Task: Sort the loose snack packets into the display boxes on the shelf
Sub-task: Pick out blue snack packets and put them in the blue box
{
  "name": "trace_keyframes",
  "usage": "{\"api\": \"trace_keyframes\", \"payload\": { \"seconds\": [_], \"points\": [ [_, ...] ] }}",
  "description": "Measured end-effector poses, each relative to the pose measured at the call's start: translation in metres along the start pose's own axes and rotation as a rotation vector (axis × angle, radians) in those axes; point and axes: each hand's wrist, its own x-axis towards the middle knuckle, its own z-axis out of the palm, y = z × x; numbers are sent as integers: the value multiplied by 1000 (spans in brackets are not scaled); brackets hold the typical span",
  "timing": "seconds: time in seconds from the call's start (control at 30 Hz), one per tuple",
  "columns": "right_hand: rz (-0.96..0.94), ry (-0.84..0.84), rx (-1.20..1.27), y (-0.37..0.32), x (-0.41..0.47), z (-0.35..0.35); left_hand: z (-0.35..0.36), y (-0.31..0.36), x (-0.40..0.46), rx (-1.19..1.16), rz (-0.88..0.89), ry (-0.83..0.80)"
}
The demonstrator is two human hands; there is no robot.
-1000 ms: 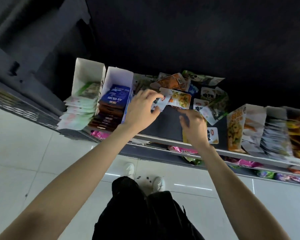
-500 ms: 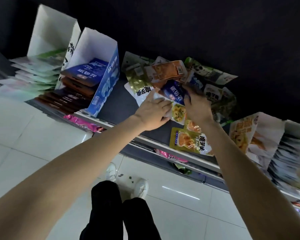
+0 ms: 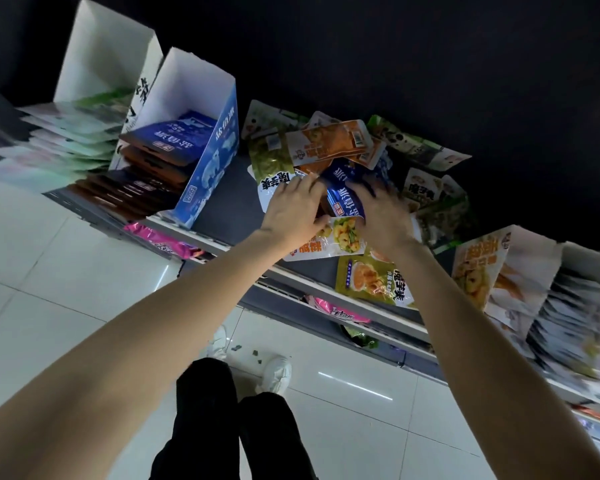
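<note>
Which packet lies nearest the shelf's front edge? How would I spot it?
Start at the shelf and the loose pile between the blue display box and the yellow display box. Below the right hand, by the front edge, lies the olive-yellow packet, flat, alone, clear of the pile.

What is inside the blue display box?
The blue box holds a slanted stack of flat packets, a blue packet on top, brown ones below. Whatever lies beneath them is covered.
</note>
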Motion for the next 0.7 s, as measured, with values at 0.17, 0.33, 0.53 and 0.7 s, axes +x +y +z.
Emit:
{"api": "trace_keyframes", "payload": {
  "seconds": [0.17, 0.33, 0.53, 0.7],
  "points": [
    [-60, -223, -101, 8, 27, -12, 1, 11, 10, 88, -57, -134],
    [-72, -101, -150, 14, 31, -33, -4, 15, 6, -26, -80, -110],
    [231, 346, 505, -1, -31, -82, -63, 22, -27, -907, -284, 161],
    [371, 236, 1484, -61, -94, -124, -123, 22, -69, -1313, -303, -23]
  ]
}}
